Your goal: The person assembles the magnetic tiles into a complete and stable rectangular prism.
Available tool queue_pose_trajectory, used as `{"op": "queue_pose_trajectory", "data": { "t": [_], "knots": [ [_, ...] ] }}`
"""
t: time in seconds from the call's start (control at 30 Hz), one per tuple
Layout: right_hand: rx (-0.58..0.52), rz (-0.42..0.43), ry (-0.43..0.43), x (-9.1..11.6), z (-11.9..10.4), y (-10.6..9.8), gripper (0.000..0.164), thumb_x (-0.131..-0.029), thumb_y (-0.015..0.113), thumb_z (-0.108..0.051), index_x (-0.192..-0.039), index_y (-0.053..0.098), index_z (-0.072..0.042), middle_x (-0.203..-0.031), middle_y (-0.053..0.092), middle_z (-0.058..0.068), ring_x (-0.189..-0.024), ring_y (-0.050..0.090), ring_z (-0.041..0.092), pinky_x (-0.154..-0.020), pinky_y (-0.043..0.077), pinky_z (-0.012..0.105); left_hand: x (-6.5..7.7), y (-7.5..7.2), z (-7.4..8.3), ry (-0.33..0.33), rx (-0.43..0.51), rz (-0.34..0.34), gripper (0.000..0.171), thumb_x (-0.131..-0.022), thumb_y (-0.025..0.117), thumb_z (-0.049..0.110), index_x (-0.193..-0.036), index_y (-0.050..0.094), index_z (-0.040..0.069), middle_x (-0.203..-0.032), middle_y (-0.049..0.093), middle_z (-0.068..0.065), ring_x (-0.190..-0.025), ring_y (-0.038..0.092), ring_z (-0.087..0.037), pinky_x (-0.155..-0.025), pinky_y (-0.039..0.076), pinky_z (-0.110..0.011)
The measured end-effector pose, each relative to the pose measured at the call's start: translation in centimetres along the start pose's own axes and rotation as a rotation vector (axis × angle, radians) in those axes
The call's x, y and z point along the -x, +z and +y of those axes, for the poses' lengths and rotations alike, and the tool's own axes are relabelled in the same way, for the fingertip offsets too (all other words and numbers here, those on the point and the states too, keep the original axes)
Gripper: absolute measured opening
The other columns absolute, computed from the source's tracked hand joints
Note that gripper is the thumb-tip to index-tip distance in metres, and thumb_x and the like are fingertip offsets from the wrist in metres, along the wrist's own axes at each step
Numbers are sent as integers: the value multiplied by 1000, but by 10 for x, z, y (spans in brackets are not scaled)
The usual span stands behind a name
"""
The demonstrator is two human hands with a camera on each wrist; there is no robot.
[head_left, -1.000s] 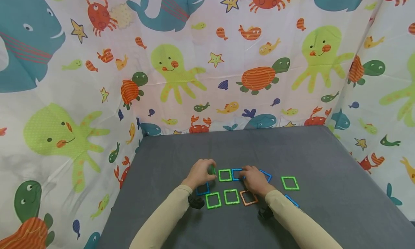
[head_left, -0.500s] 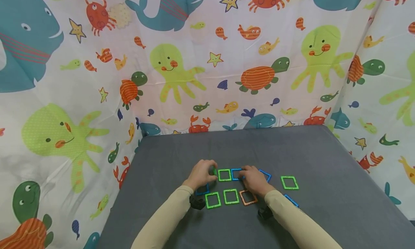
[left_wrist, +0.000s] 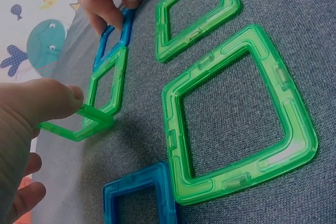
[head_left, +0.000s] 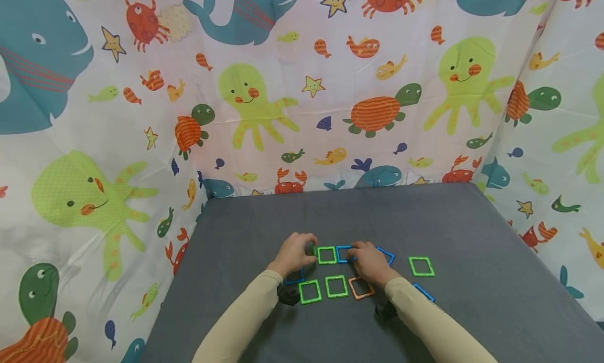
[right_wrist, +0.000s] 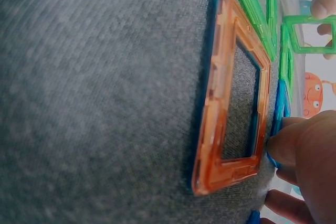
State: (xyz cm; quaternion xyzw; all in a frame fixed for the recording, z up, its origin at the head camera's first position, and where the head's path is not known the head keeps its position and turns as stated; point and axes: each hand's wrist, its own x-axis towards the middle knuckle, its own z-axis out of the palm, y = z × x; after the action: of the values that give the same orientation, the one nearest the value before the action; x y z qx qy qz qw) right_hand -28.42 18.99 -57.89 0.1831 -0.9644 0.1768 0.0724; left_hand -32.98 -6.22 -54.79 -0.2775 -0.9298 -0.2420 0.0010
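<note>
My left hand (head_left: 292,254) pinches a green square magnetic tile (right_wrist: 315,50) between thumb and fingers, holding it upright. In the left wrist view its lower edge meets the near end of a flat green magnetic tile (left_wrist: 119,80). That flat tile lies edge to edge with a blue magnetic tile (left_wrist: 126,30). With thumb and fingertips, my right hand (head_left: 373,263) grips the blue tile on the table and covers part of it. Nearer me, an orange magnetic tile (right_wrist: 218,93) lies beside the right hand, with a blue edge showing under it.
Two green tiles, one (head_left: 311,301) left of the other (head_left: 337,297), lie in front. A blue tile (head_left: 295,282) sits by the left wrist. Right of the hands are another green tile (head_left: 424,275) and blue tiles (head_left: 424,292). A patterned curtain (head_left: 302,158) borders the grey table (head_left: 264,216).
My left hand has shifted slightly right, bringing the held green tile up to the flat green one. The right hand stays on the blue tile.
</note>
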Motion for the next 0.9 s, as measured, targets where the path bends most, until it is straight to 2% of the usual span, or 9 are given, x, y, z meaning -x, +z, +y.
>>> {"op": "queue_pose_trajectory", "data": {
  "t": [0.33,0.7,0.9],
  "knots": [
    [-13,-18,10,0,0,-1,21,-93,63,0,-101,78,-12,-128,66,23,-110,62,44,-84,56,57,-1,3,1,-12,-4,-18,36,-84,84,22,-117,72,16,-112,74,-3,-94,58,-20,-78,50,-36],
    [-15,-12,0,1,2,0,20,-94,63,-2,-101,78,-13,-129,66,22,-110,62,43,-83,56,56,-1,4,1,-13,10,-7,37,-84,83,22,-118,71,15,-111,74,-4,-93,58,-20,-77,49,-36],
    [-8,-12,3,0,3,1,20,-94,63,-2,-101,78,-13,-129,66,21,-110,62,42,-83,56,55,2,5,0,-4,47,9,35,-86,81,21,-119,70,15,-108,74,-5,-90,57,-19,-76,47,-35]
  ]
}}
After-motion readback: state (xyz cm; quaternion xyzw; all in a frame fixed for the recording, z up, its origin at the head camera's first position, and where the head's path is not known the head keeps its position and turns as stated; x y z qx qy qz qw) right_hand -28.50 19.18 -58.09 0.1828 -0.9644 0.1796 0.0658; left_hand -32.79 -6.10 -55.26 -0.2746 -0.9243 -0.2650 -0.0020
